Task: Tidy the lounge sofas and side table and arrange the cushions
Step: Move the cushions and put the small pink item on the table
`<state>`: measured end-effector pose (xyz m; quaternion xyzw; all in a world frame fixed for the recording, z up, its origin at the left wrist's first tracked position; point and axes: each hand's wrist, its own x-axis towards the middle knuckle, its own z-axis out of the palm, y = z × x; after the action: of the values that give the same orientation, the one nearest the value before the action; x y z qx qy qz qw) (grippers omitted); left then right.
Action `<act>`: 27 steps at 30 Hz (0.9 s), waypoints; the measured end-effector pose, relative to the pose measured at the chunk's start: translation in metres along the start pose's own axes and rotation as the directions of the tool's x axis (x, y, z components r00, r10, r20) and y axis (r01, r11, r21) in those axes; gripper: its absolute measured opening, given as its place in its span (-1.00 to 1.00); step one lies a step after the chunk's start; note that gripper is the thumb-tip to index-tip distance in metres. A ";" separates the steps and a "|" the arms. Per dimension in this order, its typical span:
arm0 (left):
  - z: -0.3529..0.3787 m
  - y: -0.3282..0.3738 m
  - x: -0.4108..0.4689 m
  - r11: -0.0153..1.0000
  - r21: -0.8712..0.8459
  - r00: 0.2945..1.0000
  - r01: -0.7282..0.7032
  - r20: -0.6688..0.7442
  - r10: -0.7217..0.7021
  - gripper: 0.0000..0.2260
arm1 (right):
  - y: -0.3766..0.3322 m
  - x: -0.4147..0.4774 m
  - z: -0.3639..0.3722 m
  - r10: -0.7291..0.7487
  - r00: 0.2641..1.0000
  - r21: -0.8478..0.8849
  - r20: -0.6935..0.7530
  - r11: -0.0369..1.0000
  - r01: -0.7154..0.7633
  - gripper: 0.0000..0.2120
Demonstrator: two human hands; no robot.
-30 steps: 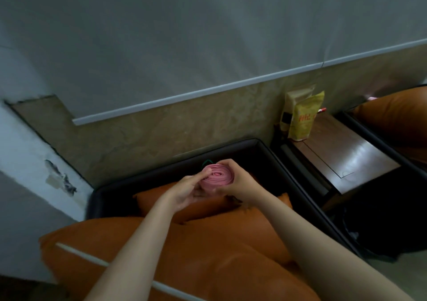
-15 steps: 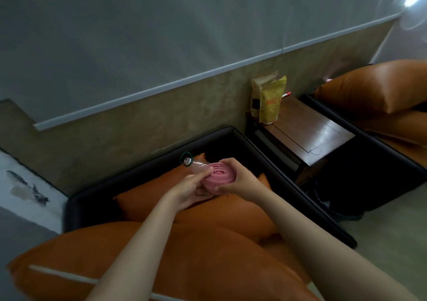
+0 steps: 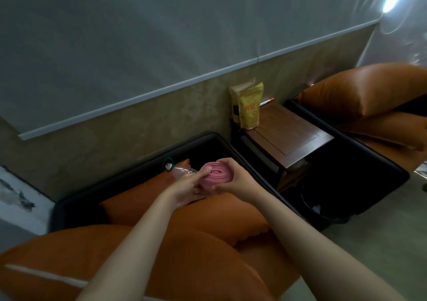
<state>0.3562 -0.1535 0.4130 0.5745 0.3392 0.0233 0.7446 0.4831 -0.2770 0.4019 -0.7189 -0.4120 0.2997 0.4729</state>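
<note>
A pink roll of thin bags (image 3: 217, 177) is held over the near sofa (image 3: 143, 162). My right hand (image 3: 233, 180) grips the roll from the right, fingers curled round it. My left hand (image 3: 187, 187) pinches the roll's left edge. A clear plastic bottle (image 3: 179, 169) with a green-ringed neck pokes out behind my left hand; who holds it I cannot tell. Orange cushions (image 3: 161, 203) lie on the near sofa below my arms. A second sofa (image 3: 346, 139) at the right carries another orange cushion (image 3: 360, 92).
A dark wooden side table (image 3: 284, 132) stands between the sofas, with two yellow snack bags (image 3: 250, 110) and a red-tipped pen (image 3: 266, 102) at its wall end. A black bin (image 3: 323, 210) sits on the floor below the table. Wall runs behind everything.
My view has swung right, bringing the second sofa into sight. Both hands keep hold of the pink roll, and the bottle behind my left hand has come into view.
</note>
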 end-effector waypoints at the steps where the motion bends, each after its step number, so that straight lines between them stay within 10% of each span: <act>1: 0.014 0.000 0.003 1.000 -0.001 1.000 0.000 -0.001 0.000 -0.70 | 0.003 -0.005 -0.013 -0.004 1.000 -0.002 -0.006 1.000 0.004 -0.34; 27: 0.415 0.033 0.159 0.991 0.048 0.907 0.124 0.400 -0.132 -0.84 | 0.163 -0.149 -0.369 0.273 0.842 0.175 -0.466 0.961 -0.215 -0.43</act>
<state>0.7114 -0.4235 0.4113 0.5514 0.2159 -0.1478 0.7922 0.7648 -0.6024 0.3947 -0.7888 -0.1670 0.1908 0.5600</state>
